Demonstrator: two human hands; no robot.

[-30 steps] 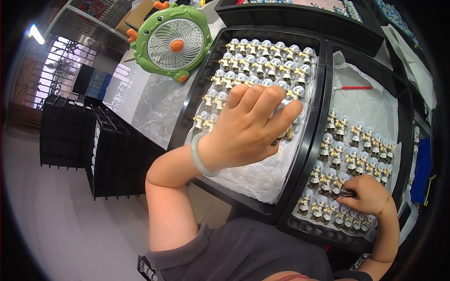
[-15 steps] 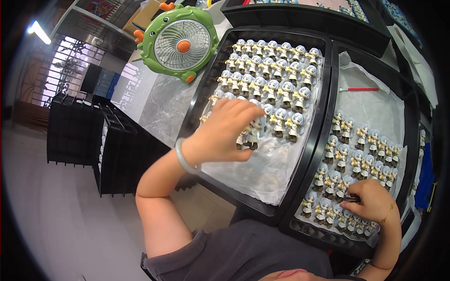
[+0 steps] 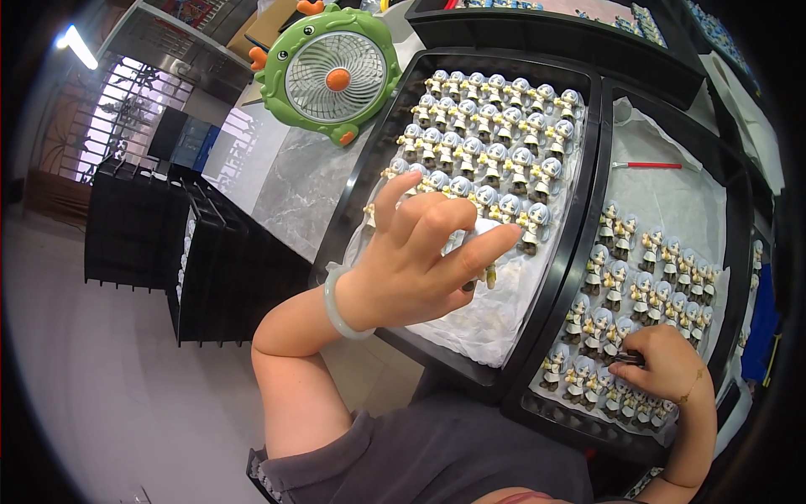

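Note:
My left hand, with a pale bangle on its wrist, is over the left black tray. Its index finger stretches out and the others curl. Parts of a figurine peek out beneath the fingers, which appear to hold it; the thumb is hidden. Rows of small pale-haired figurines in white stand on the tray's white lining. My right hand is closed around a small dark tool, mostly hidden, above the figurines in the right black tray.
A red-handled brush lies on the right tray's lining. Beyond the left tray stands a green fan on a grey counter. Black crates are at the left. Another black tray with small parts stands at the far side.
My left hand has turned over and moved slightly right and nearer, its index finger now stretched out. The figurine between its fingers is now mostly hidden. My right hand stays in place.

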